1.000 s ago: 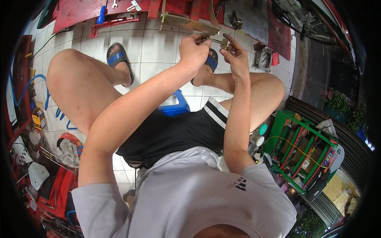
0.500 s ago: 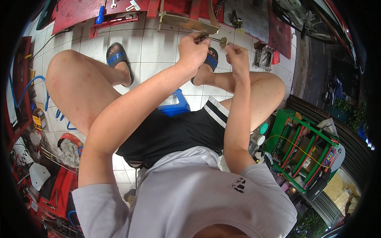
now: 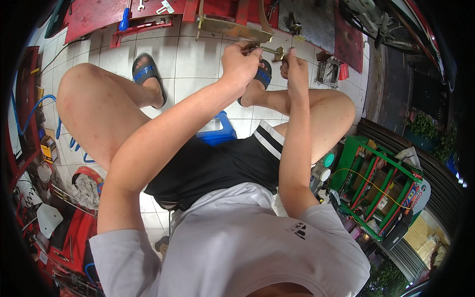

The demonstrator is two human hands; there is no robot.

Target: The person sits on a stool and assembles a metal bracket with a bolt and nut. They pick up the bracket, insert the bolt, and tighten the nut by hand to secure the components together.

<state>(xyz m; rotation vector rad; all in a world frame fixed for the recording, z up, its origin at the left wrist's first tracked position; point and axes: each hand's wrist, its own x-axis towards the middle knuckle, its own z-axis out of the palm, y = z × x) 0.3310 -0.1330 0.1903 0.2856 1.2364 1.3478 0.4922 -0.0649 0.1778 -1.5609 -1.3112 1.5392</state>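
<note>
My left hand (image 3: pixel 241 62) is closed at the thin end of a brass-coloured metal rod (image 3: pixel 267 49), just under the edge of a gold-toned metal bracket (image 3: pixel 232 30). A round brass-coloured disc (image 3: pixel 279 54) sits on the rod's right end. Beside that disc is my right hand (image 3: pixel 296 72), its fingers curled in and one digit pointing up. Whether those fingers touch the disc, or hold something small, is hidden. Both hands are above the white tiled floor, over my right sandal (image 3: pixel 263 73).
On the red bench (image 3: pixel 94 22) lie a blue-handled screwdriver (image 3: pixel 124 21) and a wrench (image 3: pixel 141 5). A blue plastic container (image 3: pixel 220 132) stands between my legs. A green rack (image 3: pixel 376 185) is at right, and a red tool cart (image 3: pixel 74 247) at lower left. A metal part (image 3: pixel 327 73) rests on the floor.
The fingers of my right hand have shifted and curled further at the disc, with one digit now raised. The disc appears turned. My left hand has stayed in place.
</note>
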